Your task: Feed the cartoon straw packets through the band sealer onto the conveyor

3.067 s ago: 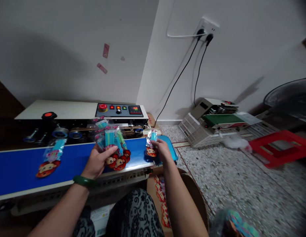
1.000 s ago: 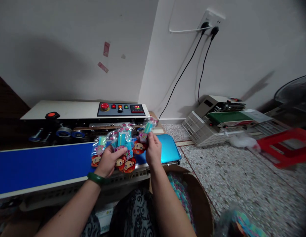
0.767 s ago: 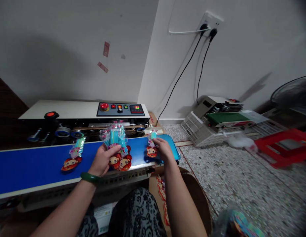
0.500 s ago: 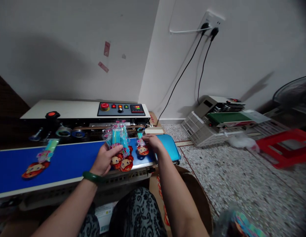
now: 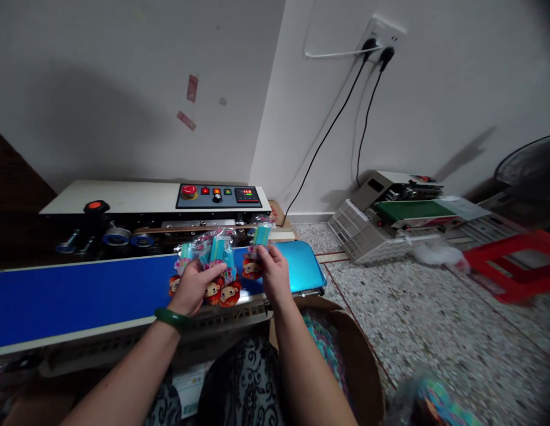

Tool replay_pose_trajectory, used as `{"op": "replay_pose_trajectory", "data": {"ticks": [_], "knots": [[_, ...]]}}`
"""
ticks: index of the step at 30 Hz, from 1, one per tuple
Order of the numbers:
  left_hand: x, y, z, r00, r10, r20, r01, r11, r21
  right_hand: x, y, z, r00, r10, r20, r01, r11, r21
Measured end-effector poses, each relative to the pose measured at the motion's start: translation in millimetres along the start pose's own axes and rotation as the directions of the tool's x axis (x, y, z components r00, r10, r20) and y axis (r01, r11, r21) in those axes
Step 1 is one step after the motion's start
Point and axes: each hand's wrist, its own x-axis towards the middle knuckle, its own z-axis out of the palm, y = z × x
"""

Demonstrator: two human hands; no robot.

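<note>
My left hand [image 5: 193, 290], a green bangle at its wrist, grips a bunch of clear plastic packets [image 5: 219, 260] with turquoise strips and orange-maned cartoon heads. Between the fingers of my right hand [image 5: 275, 272] is a single packet [image 5: 261, 235] of the same kind, held upright near the right end of the band sealer [image 5: 110, 198]. Another packet [image 5: 184, 253] is on the blue conveyor belt [image 5: 80, 296], partly hidden behind my left hand.
A control panel [image 5: 233, 204] with a red stop button tops the sealer. Below my right arm stands a cardboard box [image 5: 359, 355] holding packets. Farther right are a white crate [image 5: 352, 231], a green-belted machine [image 5: 403, 212] and a red plastic frame [image 5: 514, 260].
The packet at the belt's left has gone from view. A packet now shows left of my left hand. My right hand has risen slightly, holding a packet.
</note>
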Motion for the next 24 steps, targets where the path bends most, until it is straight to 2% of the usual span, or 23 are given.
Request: {"op": "replay_pose_trajectory", "data": {"ticks": [3, 5, 7, 11, 13, 15, 16, 18, 20, 21, 24], "knots": [[2.5, 2.6, -5.2, 0.999, 0.000, -0.032, -0.001, 1.000, -0.022, 14.4, -3.4, -28.7, 0.983, 0.115, -0.142, -0.123, 0.991, -0.049], [3.3, 4.4, -7.5, 0.999, 0.000, -0.041, -0.002, 0.999, -0.038, 24.2, -5.5, -42.7, 0.963, 0.228, -0.147, -0.247, 0.960, -0.129], [3.0, 5.8, -8.0, 0.999, 0.005, -0.046, -0.007, 0.999, -0.044, 33.5, -5.8, -47.5, 0.945, 0.308, -0.109, -0.324, 0.926, -0.193], [1.6, 7.0, -5.7, 0.999, 0.011, -0.047, -0.014, 0.998, -0.055, 48.3, -2.6, -36.3, 0.933, 0.358, -0.043, -0.356, 0.893, -0.277], [1.7, 6.7, -4.6, 0.999, 0.010, -0.043, -0.013, 0.998, -0.064, 48.5, -1.5, -26.8, 0.945, 0.321, -0.062, -0.324, 0.894, -0.310], [2.3, 6.0, -3.7, 0.999, 0.015, -0.045, -0.018, 0.998, -0.067, 39.9, -2.0, -16.3, 0.973, 0.215, -0.080, -0.229, 0.916, -0.330], [2.6, 5.7, -3.3, 0.999, 0.018, -0.042, -0.020, 0.998, -0.064, 32.4, -2.6, -10.7, 0.986, 0.161, -0.039, -0.165, 0.929, -0.331], [2.4, 5.1, -2.3, 0.999, 0.029, -0.018, -0.030, 0.998, -0.052, 13.9, -3.9, 0.9, 0.983, 0.098, 0.158, -0.044, 0.947, -0.317], [1.2, 4.7, -1.1, 0.999, 0.050, 0.015, -0.049, 0.998, -0.036, -3.9, -4.3, 11.2, 0.924, 0.083, 0.372, 0.034, 0.954, -0.298], [0.3, 4.6, -0.6, 0.998, 0.055, 0.034, -0.054, 0.998, -0.030, -10.6, -4.0, 15.1, 0.896, 0.091, 0.434, 0.044, 0.956, -0.291], [-2.0, 3.6, 0.6, 0.995, 0.023, 0.095, -0.020, 0.999, -0.031, -20.0, -2.1, 19.4, 0.876, 0.095, 0.473, 0.042, 0.962, -0.270]]}}
